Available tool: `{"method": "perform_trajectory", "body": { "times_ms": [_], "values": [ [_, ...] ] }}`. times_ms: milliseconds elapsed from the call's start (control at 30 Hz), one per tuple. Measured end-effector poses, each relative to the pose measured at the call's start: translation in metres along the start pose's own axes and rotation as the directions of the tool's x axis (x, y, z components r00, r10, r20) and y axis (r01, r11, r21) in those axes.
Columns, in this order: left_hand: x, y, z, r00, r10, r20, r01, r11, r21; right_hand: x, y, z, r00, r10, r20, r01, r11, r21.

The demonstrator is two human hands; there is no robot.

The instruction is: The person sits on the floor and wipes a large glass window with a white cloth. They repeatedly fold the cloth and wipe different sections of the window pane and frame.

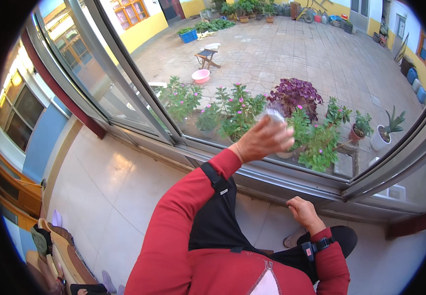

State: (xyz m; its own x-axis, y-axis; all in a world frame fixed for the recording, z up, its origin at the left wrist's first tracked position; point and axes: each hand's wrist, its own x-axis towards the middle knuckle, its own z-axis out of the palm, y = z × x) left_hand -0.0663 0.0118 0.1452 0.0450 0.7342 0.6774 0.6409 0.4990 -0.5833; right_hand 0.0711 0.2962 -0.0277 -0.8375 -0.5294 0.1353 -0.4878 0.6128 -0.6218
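My left hand [264,140] is raised in front of the large window pane [257,62], with its fingers around a crumpled whitish wad [275,115]. The hand and wad are slightly blurred; whether the wad touches the glass is hard to tell. Below and to the right, my right hand [303,212] is held with curled fingers near the lower window frame, above my bent leg. Nothing shows in it. A grey metal window frame [213,151] runs under the pane.
Through the glass show flowering plants [238,107], a purple-leaved plant [296,96], a folding stool [207,58] and a pink basin [201,76] in a paved courtyard. A sliding window sash [124,84] stands at left. Another person's hand [82,291] shows at lower left, near a wooden seat [67,254].
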Motion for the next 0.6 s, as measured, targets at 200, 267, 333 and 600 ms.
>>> {"method": "perform_trajectory", "body": {
  "times_ms": [200, 267, 333, 600],
  "values": [
    [-0.073, -0.092, -0.048, 0.929, -0.368, -0.026, 0.369, 0.926, 0.083, 0.0, -0.003, -0.007, 1.0, 0.022, -0.016, -0.022, 1.0, -0.021],
    [-0.092, -0.137, -0.073, 0.828, -0.487, -0.277, 0.538, 0.83, 0.148, 0.004, -0.003, -0.009, 1.0, 0.018, -0.004, -0.018, 1.0, -0.017],
    [-0.106, -0.158, -0.084, 0.675, -0.588, -0.446, 0.726, 0.638, 0.257, 0.006, -0.004, -0.009, 1.0, -0.006, -0.006, 0.006, 1.0, 0.027],
    [-0.102, 0.04, 0.063, -0.171, -0.815, -0.554, 0.94, 0.034, -0.341, 0.009, -0.003, 0.002, 0.992, 0.054, 0.118, -0.05, 0.998, -0.04]
  ]
}}
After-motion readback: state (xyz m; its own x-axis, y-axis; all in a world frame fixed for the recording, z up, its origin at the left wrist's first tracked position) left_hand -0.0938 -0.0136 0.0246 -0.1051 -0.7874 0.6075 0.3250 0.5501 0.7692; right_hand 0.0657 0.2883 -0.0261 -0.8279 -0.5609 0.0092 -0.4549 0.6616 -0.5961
